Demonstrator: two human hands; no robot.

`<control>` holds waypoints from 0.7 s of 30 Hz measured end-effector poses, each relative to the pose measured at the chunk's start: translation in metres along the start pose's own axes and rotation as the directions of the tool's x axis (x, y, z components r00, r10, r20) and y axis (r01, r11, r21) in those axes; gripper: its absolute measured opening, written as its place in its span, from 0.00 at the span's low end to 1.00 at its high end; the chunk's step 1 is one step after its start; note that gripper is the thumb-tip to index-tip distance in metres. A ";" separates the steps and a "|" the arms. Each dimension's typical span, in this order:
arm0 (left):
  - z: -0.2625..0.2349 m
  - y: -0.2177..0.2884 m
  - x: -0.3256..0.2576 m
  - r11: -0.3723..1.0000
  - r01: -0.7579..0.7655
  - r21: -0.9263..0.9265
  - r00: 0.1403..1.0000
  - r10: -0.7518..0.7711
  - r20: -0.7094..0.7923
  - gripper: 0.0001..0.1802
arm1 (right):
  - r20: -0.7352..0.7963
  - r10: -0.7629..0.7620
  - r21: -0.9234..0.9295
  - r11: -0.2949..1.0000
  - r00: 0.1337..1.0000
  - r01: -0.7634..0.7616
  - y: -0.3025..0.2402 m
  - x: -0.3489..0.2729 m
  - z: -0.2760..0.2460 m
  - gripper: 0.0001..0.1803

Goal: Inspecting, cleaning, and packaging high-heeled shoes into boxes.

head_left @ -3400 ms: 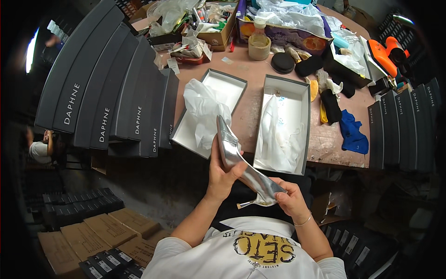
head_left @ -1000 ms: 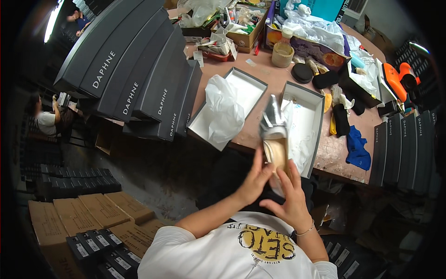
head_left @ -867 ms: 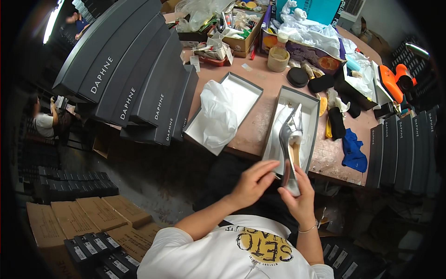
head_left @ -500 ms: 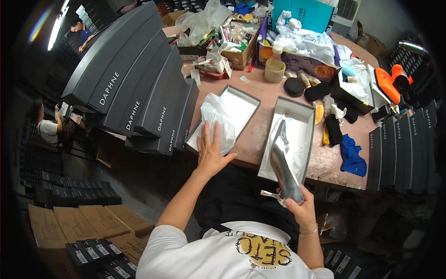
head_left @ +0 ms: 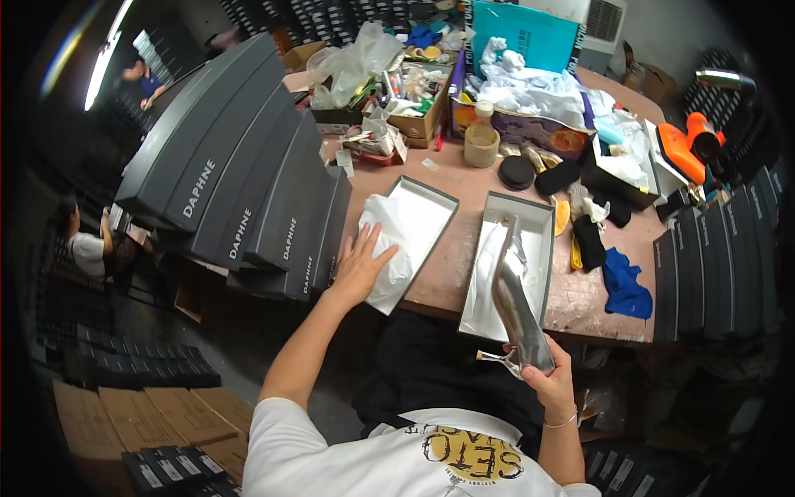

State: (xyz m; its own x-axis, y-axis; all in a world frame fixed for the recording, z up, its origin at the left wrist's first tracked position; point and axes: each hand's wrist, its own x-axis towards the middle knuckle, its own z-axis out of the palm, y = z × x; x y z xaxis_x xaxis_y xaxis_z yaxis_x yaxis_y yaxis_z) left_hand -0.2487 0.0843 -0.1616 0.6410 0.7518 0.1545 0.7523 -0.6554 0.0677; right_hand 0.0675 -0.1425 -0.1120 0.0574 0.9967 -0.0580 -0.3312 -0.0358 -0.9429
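My right hand (head_left: 556, 383) is closed around the back end of a silver high-heeled shoe (head_left: 515, 294), whose thin heel (head_left: 495, 358) sticks out to the left. The shoe's long front part reaches over an open shoebox (head_left: 542, 217) with a white inside and white tissue paper (head_left: 482, 286) in it. Spread flat, the fingers of my left hand (head_left: 358, 269) rest on crumpled white tissue paper (head_left: 389, 282). That paper lies on a shallow white-lined tray or box lid (head_left: 432, 214) at the table edge.
Stacks of dark shoeboxes stand left (head_left: 273, 166) and right (head_left: 712, 265). Behind are a jar (head_left: 481, 145), a round black tin (head_left: 517, 172) and a carton of crumpled paper (head_left: 530, 120). A blue cloth (head_left: 627, 283) lies right. A person (head_left: 87, 244) sits far left.
The shoe and my right hand have moved slightly lower and to the right in view. My left hand has shifted left on the tissue paper, which now lies flatter. The whole view has tilted slightly.
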 end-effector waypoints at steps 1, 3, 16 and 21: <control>0.012 -0.007 0.002 0.997 -0.062 -0.051 0.998 0.062 0.008 0.19 | 0.021 0.011 0.004 1.000 1.000 -0.011 0.001 0.001 0.000 0.29; 0.008 -0.007 0.012 0.957 -0.181 -0.228 0.984 0.176 -0.040 0.07 | 0.033 0.032 -0.011 0.999 0.999 -0.031 0.005 -0.002 -0.001 0.29; 0.030 -0.039 0.143 0.173 0.656 -0.735 0.610 -0.695 0.381 0.18 | 0.035 0.053 0.200 0.978 0.998 -0.059 0.006 0.010 0.005 0.35; 0.044 -0.023 0.069 0.383 0.196 -0.903 0.843 -0.536 -0.044 0.39 | -0.049 0.084 0.264 0.962 0.995 -0.068 0.015 -0.008 -0.009 0.34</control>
State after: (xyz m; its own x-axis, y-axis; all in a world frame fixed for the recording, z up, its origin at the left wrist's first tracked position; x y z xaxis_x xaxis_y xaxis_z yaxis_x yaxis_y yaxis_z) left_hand -0.2156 0.1546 -0.1955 0.1299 0.9819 0.1377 0.2761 -0.1692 0.9461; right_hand 0.0703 -0.1516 -0.1284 0.0754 0.9854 -0.1526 -0.5711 -0.0828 -0.8167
